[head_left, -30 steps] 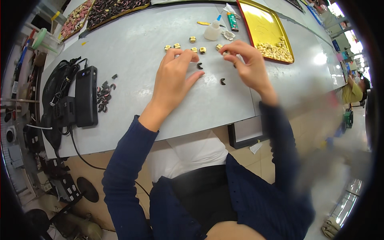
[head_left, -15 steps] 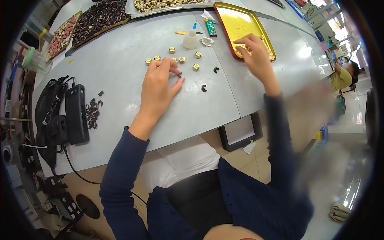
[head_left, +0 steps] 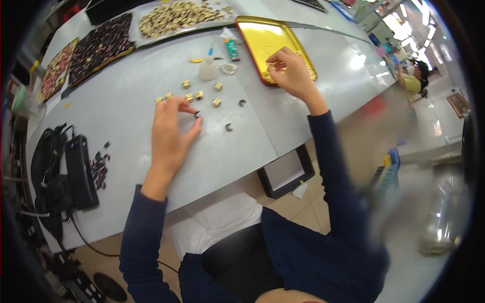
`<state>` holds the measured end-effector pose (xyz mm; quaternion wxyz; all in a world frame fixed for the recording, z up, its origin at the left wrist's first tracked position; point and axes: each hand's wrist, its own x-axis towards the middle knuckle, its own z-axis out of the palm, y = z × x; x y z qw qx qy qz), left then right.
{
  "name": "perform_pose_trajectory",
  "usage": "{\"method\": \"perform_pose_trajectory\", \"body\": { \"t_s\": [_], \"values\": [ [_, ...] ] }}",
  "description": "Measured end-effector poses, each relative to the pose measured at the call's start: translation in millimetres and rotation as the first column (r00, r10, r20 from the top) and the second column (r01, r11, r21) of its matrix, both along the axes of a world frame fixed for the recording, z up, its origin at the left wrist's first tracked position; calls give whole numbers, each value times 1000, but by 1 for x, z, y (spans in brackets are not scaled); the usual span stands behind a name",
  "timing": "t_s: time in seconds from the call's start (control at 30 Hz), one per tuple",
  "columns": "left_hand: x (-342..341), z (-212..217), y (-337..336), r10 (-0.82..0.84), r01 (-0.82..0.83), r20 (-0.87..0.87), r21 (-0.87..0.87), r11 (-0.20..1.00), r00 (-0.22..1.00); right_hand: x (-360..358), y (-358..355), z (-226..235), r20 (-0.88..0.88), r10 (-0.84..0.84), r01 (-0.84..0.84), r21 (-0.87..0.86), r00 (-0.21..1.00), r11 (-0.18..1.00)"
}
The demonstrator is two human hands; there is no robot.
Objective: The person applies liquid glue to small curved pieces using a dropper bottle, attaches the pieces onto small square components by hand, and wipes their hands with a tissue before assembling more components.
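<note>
Between thumb and index finger, my left hand pinches a small black curved piece just over the table. Beyond it stand several small gold-and-dark cube-shaped pieces. Two loose black C-shaped pieces lie to the right of that hand. Over the right part of a yellow tray with a red rim, my right hand has its fingers curled together at small pale-gold pieces. Whatever sits in its fingertips is too small and hidden to name.
A translucent squeeze bottle with a blue tip stands beside a green packet and crumpled tissue. Trays of black pieces and gold pieces line the back. A black power bank with cables lies left, near black pieces.
The whole view has shifted, so table things appear further left. My right hand's fingers have drawn together over the tray. My left hand still pinches the black piece.
</note>
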<state>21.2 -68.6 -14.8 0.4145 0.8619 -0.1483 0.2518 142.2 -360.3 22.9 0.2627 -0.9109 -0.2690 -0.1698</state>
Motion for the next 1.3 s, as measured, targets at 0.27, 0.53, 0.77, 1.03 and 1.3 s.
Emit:
{"method": "perform_pose_trajectory", "body": {
  "t_s": [0.27, 0.53, 0.77, 1.03, 1.3],
  "values": [
    [-8, 7, -7, -102, 92, -46, -183, 979, 994, -65, 40, 10, -375, 323, -85, 529, 869, 844],
    [-7, 3, -8, -99, 111, 60, -241, 964, 993, -79, 81, -8, -422, 597, -49, 789, 682, 613],
    [-6, 2, -5, -70, 131, 231, -257, 958, 970, -86, 89, -7, -537, 613, 10, 757, 579, 653],
    [-7, 6, -3, -86, 144, 282, -191, 971, 956, -87, 93, -5, -575, 647, 96, 780, 501, 619],
    [-7, 6, -3, -112, 156, 277, -142, 978, 954, -86, 91, -2, -618, 668, 135, 768, 415, 627]
  ]
}}
